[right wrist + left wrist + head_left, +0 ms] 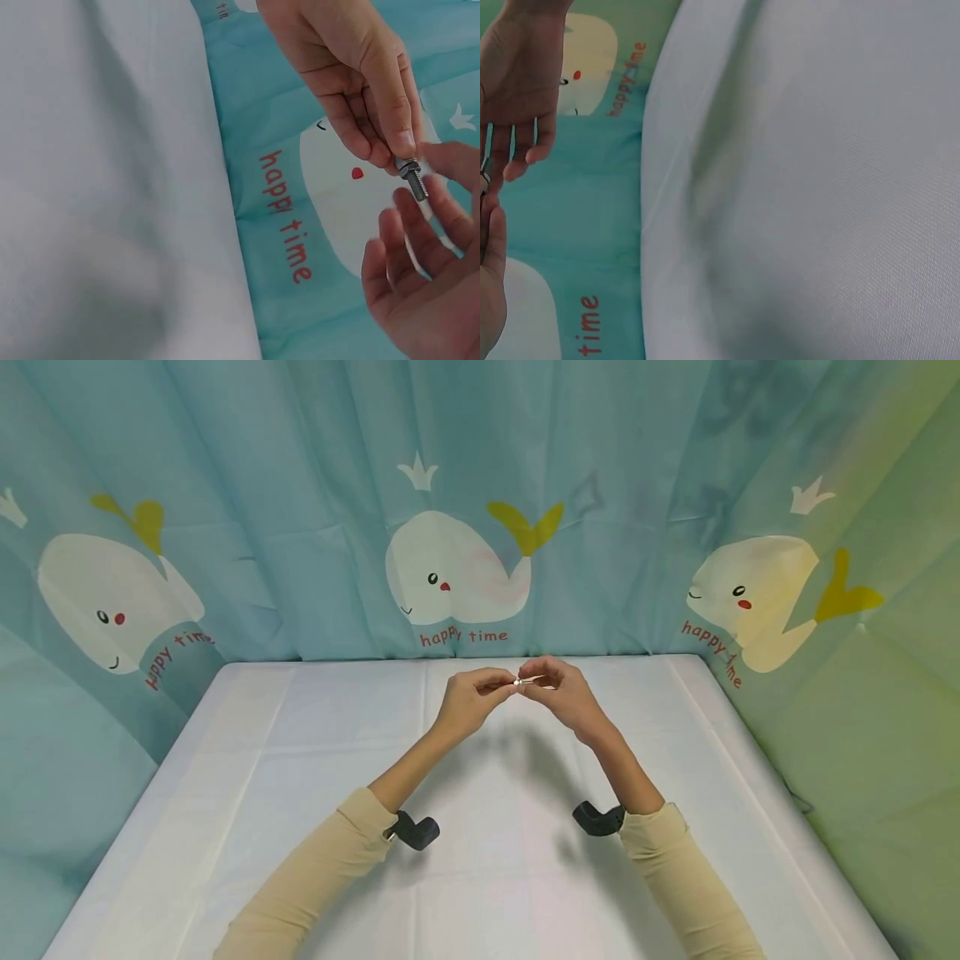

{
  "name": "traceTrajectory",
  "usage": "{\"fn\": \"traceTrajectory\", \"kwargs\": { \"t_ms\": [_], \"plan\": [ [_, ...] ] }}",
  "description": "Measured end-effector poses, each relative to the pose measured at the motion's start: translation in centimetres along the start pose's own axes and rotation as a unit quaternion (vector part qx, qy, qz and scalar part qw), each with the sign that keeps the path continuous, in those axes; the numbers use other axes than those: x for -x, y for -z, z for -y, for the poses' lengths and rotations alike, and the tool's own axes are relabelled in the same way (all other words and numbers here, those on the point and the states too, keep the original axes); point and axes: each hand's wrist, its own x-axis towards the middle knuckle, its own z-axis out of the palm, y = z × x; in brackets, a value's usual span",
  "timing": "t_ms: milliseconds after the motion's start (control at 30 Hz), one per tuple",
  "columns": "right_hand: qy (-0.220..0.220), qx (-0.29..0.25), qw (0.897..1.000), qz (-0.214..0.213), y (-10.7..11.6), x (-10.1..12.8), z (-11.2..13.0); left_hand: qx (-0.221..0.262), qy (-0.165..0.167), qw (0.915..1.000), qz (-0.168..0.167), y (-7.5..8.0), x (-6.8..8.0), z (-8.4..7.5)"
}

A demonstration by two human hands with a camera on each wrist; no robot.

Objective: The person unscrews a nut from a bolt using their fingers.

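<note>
My left hand (467,697) pinches a small silver bolt (417,184) between thumb and fingers at its thick end. The threaded shank points out of the grip toward my right hand (566,693). Ring-like metal pieces (407,166), like a nut and washer, sit on the bolt right below the left thumb. The right hand's thumb and forefinger stand on either side of the shank with a gap between them, fingertips close to the metal; its other fingers are spread and loosely bent. In the left wrist view the bolt is mostly cut off at the image edge.
Both hands are raised over the far edge of a white-covered table (337,735). A blue-green curtain (315,568) with whale prints hangs behind and at the sides. Dark curved mounts (417,832) stick out inward from both wrists, by the beige sleeves.
</note>
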Motion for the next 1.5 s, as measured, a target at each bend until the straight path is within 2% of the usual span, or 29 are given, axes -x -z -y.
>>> {"fn": "traceTrajectory", "kwargs": {
  "t_ms": [267,433,767,933,1167,1500],
  "plan": [
    [-0.043,0.008,0.999,-0.017,0.1,0.0,0.0,0.002,-0.012,0.9999,0.000,0.1,0.4,-4.1],
    [-0.023,-0.009,0.999,-0.020,0.2,0.1,-0.1,-0.001,-0.011,0.9999,0.001,0.1,0.3,-4.5],
    [0.011,-0.033,0.999,-0.005,0.4,0.3,-0.1,-0.020,0.003,0.9998,0.002,0.1,0.2,-4.5],
    [0.012,-0.011,1.000,-0.003,0.4,0.3,-0.2,-0.022,0.011,0.9997,0.004,0.1,0.2,-4.4],
    [0.021,0.040,0.999,-0.014,0.1,0.0,-0.5,-0.015,0.009,0.9999,0.000,-0.5,-0.4,-0.8],
    [0.045,0.014,0.999,-0.027,-0.1,0.1,-0.6,-0.019,0.009,0.9998,0.008,-0.2,-0.5,-0.3]
  ]
}}
